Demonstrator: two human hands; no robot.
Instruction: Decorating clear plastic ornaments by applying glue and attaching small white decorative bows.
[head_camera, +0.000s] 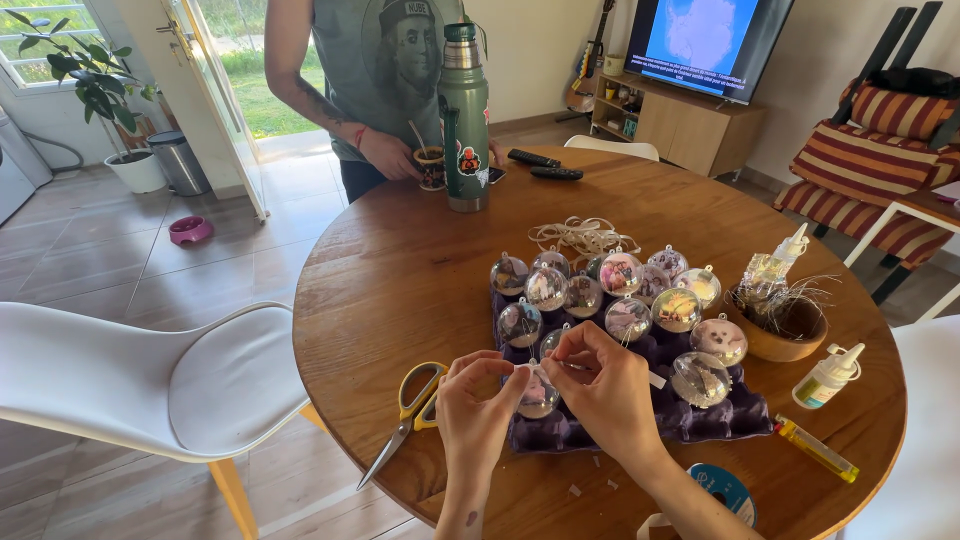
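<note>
Fingertips of both your hands meet over one clear bauble (538, 395) at the near edge of the purple tray (560, 432), seen from the head camera. Your left hand (478, 405) pinches at the bauble's top cap, and your right hand (605, 385) pinches a thin pale ribbon strip (655, 380) that trails off to the right; both grips are closed on these small parts, fingers tight together. The bauble sits just above the tray's front row, touching or nearly touching it.

Judging by this, you are at the step of threading or tying the strip through the cap's loop. The next move seems to call for a steady bauble, a fine pinch on the strip's end, and a clean pull through without tipping the neighbours.

Counted, relative to the tray: roughly fourteen filled baubles on it, though the back ones overlap and the count is unsure. One pair of yellow-handled scissors (412, 405) lies left of it. Right of it stand one wooden bowl (780, 335) of tinsel, two small glue bottles (828, 375), and one yellow lighter (817, 448). One ribbon spool (722, 490) lies nearest you. Beyond it rest one bundle of cord (583, 236) and one green flask (463, 115), where another person's hand (388, 155) holds a cup (431, 166).
</note>
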